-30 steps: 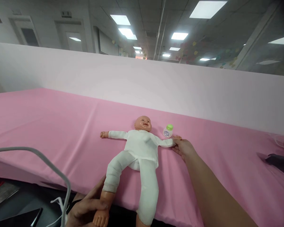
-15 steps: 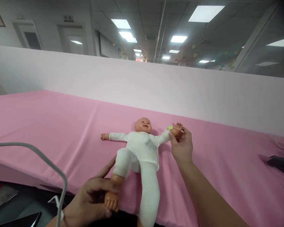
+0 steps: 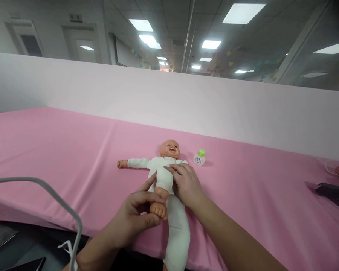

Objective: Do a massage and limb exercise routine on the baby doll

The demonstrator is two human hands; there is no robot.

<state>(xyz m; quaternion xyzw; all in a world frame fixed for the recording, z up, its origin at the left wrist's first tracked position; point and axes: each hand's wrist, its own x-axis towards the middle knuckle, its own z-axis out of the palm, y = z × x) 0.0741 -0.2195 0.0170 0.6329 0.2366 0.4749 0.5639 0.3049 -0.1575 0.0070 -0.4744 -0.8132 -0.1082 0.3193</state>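
Note:
A baby doll (image 3: 160, 164) in a white suit lies on its back on the pink sheet, head toward the wall. My left hand (image 3: 138, 210) is closed around its bare ankle and foot, holding that leg bent with the knee over its belly. Over the doll's chest, beside the raised knee, is my right hand (image 3: 186, 184), its fingers curved over the doll's arm on that side. That forearm is mostly hidden under my hand. The doll's other arm stretches out to the left, and its other leg lies straight toward me.
A small clear bottle with a green cap (image 3: 199, 158) stands right of the doll's head. A white wall (image 3: 169, 101) borders the pink sheet (image 3: 81, 150). A grey cable (image 3: 56, 194) arcs at left, above a dark phone (image 3: 28, 265). A black object (image 3: 333, 192) lies far right.
My right hand has brought the doll's arm inward from the right to its chest, uncovering the bottle. My left hand has pushed the doll's leg up toward its belly.

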